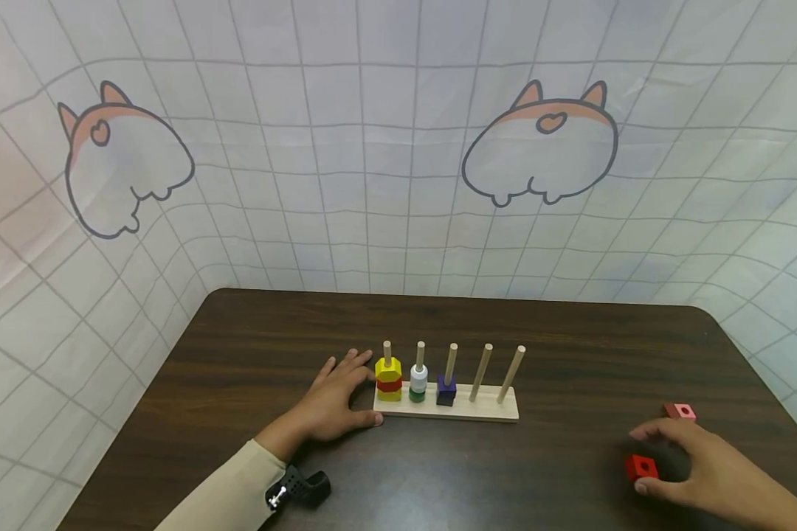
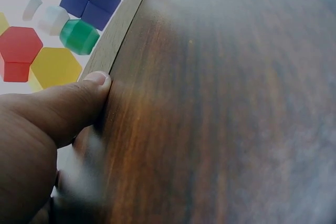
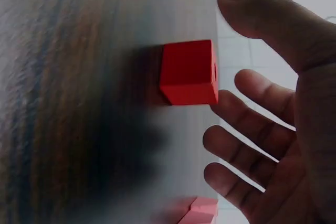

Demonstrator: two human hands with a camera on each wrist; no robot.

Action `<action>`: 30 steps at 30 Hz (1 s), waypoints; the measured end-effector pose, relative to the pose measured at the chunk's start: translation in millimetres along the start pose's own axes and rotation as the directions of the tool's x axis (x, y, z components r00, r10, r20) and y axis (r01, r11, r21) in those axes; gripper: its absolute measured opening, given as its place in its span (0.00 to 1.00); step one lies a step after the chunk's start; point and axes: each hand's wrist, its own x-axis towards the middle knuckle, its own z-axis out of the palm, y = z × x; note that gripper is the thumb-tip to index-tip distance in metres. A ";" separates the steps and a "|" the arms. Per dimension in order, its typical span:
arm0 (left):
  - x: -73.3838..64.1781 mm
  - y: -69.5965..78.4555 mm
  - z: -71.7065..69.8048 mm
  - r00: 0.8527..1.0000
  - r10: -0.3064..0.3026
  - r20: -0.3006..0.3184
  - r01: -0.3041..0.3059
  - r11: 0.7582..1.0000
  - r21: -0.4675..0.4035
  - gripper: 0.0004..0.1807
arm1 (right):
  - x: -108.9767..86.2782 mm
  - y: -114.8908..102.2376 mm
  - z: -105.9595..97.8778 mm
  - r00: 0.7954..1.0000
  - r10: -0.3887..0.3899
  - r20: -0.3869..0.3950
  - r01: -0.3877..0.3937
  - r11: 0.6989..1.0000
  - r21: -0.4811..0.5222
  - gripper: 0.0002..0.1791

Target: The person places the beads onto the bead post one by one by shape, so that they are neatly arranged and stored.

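A wooden peg board (image 1: pixel 468 413) has several upright pegs. Yellow and red hexagonal beads (image 1: pixel 388 371) are stacked on its leftmost peg, white and green round beads (image 1: pixel 418 378) on the second, and dark blue square beads (image 1: pixel 446 389) on the third. My left hand (image 1: pixel 339 402) lies at the board's left end, fingers spread and fairly straight, its thumb touching the front edge. At the right, my right hand (image 1: pixel 700 461) hovers with loosely bent fingers around a red cube bead (image 1: pixel 640 467), apparently without contact. In the right wrist view, a gap shows between the thumb and this cube (image 3: pixel 189 72).
A pink bead (image 1: pixel 680 411) with a hole lies just beyond my right hand on the dark wooden table (image 1: pixel 292 324). Behind the table hangs a white grid-patterned cloth (image 1: pixel 345 184) with cartoon animals. The two rightmost pegs (image 1: pixel 511 375) stand bare.
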 end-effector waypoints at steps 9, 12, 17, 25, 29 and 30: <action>-0.5 -1.7 1.7 1.000 0.004 -0.002 -0.004 1.000 -0.005 0.32 | -5.8 12.6 5.9 0.999 0.000 0.037 -0.001 0.999 0.037 0.26; -0.6 -0.6 0.8 1.000 0.004 -0.003 -0.004 1.000 -0.003 0.32 | -6.2 16.5 7.3 0.998 -0.010 0.070 0.005 0.998 0.065 0.24; -0.3 -0.6 0.7 1.000 0.011 -0.007 -0.011 1.000 -0.003 0.32 | -4.2 16.1 8.4 0.992 0.015 0.128 -0.026 0.997 0.079 0.23; -0.5 -1.2 0.8 1.000 0.014 -0.010 -0.014 1.000 -0.002 0.31 | 3.1 2.4 17.5 0.993 0.031 -0.113 -0.025 0.998 0.051 0.21; -1.0 -0.4 0.3 1.000 0.007 -0.008 -0.007 1.000 -0.006 0.31 | 13.5 -6.6 18.9 0.978 0.008 -0.207 0.014 0.994 0.104 0.21; -1.1 -0.4 0.4 1.000 0.007 -0.008 -0.007 1.000 -0.007 0.31 | 16.3 -9.6 18.2 0.976 0.011 -0.218 0.014 0.993 0.115 0.21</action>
